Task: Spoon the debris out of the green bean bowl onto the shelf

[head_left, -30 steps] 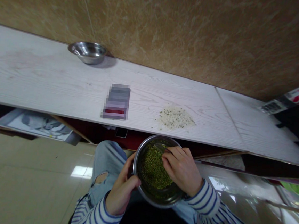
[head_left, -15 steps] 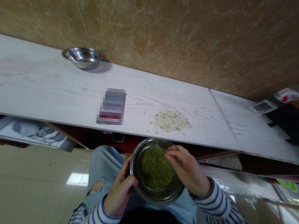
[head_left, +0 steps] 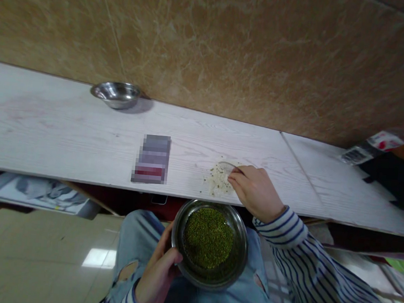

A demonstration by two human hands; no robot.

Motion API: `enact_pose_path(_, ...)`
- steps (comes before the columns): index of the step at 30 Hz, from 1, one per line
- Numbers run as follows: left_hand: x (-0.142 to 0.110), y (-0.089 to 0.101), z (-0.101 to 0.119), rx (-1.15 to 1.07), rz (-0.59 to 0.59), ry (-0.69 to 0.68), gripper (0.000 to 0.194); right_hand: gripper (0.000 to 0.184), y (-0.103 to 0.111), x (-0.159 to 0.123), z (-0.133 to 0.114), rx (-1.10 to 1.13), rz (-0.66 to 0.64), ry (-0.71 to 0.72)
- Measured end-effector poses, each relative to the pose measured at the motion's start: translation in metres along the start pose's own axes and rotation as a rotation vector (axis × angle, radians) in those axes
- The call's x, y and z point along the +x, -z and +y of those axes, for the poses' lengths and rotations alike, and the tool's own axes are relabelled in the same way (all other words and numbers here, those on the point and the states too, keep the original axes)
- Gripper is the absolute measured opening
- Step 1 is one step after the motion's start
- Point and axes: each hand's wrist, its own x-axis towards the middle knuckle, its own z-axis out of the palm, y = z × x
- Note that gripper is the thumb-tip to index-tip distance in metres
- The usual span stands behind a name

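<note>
A steel bowl [head_left: 241, 263] rests above my lap, partly filled with small green beans [head_left: 208, 237], which look like mung beans. My left hand [head_left: 161, 273] grips the bowl's left side, thumb over the rim and fingers beneath. On the counter lies a pile of pale, rice-like grains [head_left: 215, 183] speckled with green bits. My right hand [head_left: 255, 191] is over this pile, covering its right part, with fingertips pinched together at the grains. A thin curved shape shows by the fingertips; what it is and what the fingers hold I cannot make out.
On the white wood-grain counter [head_left: 65, 135] are an empty-looking steel bowl [head_left: 117, 96] by the wall and a blurred flat rectangular item [head_left: 152, 159]. A clear bottle [head_left: 383, 139] and a black object [head_left: 398, 173] lie at the right. Open shelves run under the counter's front edge.
My right hand has gone from inside the bean bowl up and forward to the grain pile on the counter. My left hand keeps holding the bowl. The view has tilted slightly upward.
</note>
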Motion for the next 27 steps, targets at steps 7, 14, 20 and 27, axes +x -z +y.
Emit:
enact_pose_path(7,0.005,-0.001,0.002,-0.053,0.006,-0.005,0.071,0.022,-0.005,0.006,0.005,-0.052,-0.049,0.024)
enact_pose_path(14,0.007,0.000,-0.001,-0.072,0.015,-0.016,0.069,0.027,0.003,0.005,0.007,0.005,-0.007,-0.002)
enact_pose_path(20,0.006,0.003,0.000,-0.103,0.027,-0.044,0.070,0.032,0.012,-0.018,-0.024,0.312,0.030,-0.114)
enact_pose_path(27,0.005,0.007,0.005,-0.101,0.043,-0.098,0.070,0.036,-0.001,-0.025,-0.049,0.453,-0.064,-0.129)
